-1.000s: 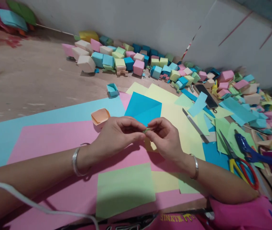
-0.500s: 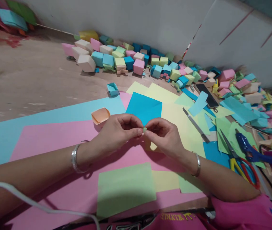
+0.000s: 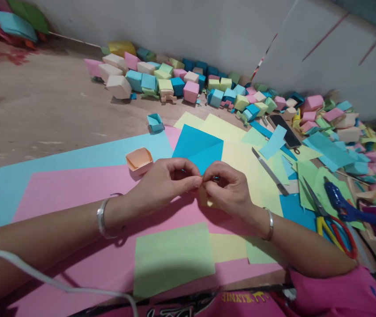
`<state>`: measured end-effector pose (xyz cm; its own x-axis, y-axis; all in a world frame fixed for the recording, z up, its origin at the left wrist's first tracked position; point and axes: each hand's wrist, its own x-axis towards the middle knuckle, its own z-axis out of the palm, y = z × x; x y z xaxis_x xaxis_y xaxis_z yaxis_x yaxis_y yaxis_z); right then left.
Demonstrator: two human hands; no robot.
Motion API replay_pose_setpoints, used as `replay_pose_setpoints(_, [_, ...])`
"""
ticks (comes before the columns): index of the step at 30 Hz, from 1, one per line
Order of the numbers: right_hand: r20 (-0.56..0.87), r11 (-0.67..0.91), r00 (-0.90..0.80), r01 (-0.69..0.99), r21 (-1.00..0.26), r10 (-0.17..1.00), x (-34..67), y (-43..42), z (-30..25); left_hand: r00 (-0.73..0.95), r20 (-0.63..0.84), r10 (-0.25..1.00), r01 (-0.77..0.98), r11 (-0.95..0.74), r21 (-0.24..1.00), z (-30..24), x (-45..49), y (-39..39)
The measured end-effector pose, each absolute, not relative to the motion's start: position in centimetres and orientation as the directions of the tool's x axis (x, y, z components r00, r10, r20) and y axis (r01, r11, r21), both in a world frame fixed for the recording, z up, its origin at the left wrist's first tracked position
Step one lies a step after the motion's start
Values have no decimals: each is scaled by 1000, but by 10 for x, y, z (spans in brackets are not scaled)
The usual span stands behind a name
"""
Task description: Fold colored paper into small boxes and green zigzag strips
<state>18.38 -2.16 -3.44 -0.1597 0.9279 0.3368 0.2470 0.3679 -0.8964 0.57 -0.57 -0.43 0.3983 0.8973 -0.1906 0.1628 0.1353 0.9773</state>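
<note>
My left hand (image 3: 173, 181) and my right hand (image 3: 229, 187) meet fingertip to fingertip over the pink paper sheet (image 3: 85, 207). Both are closed in a pinch around a tiny piece of paper, light green half a second ago and now almost wholly hidden by the fingers. Just beyond them lies a blue paper sheet (image 3: 199, 147). An open peach paper box (image 3: 139, 161) sits close to my left hand, and a smaller teal box (image 3: 155, 123) stands farther back. Nearer to me is a light green sheet (image 3: 174, 259).
Along the wall runs a pile of folded paper blocks (image 3: 191, 91). To the right are a cutter knife (image 3: 269, 171), a phone (image 3: 285, 131), scissors (image 3: 323, 215) and a blue glue gun (image 3: 344, 204). A white cable (image 3: 52, 284) crosses in front of my left forearm.
My fingertips have drawn together and now cover the small green piece. My right fingers are more curled. The objects on the table stay where they were.
</note>
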Motion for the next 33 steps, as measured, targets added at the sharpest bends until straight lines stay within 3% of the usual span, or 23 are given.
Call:
replay_pose_setpoints(3, [399, 439, -191, 286, -852, 897, 184, -22, -36, 348, -253, 903, 117, 225, 967, -9, 5, -5])
replay_pose_setpoints(7, [350, 396, -196, 302, -867, 916, 184, -22, -38, 347, -284, 894, 94, 268, 959, -10, 6, -5])
replay_pose_setpoints(15, [214, 262, -198, 264, -928, 957, 182, -23, -34, 320, -141, 937, 199, 79, 977, -10, 8, -6])
replay_pose_setpoints(20, [273, 370, -302, 334, -867, 913, 184, -25, -28, 283, -51, 958, 240, -19, 971, -16, 6, -12])
replay_pose_setpoints(25, [128, 155, -212, 112, -982, 969, 179, -27, -30, 284, 26, 958, 305, -116, 945, -14, 7, -18])
replay_pose_setpoints(30, [-111, -126, -244, -46, -991, 963, 180, -26, -34, 320, -79, 944, 227, 5, 974, -11, 8, -15])
replay_pose_setpoints(33, [11, 38, -248, 105, -994, 969, 183, -25, -32, 300, -99, 949, 180, 45, 983, -11, 9, -14])
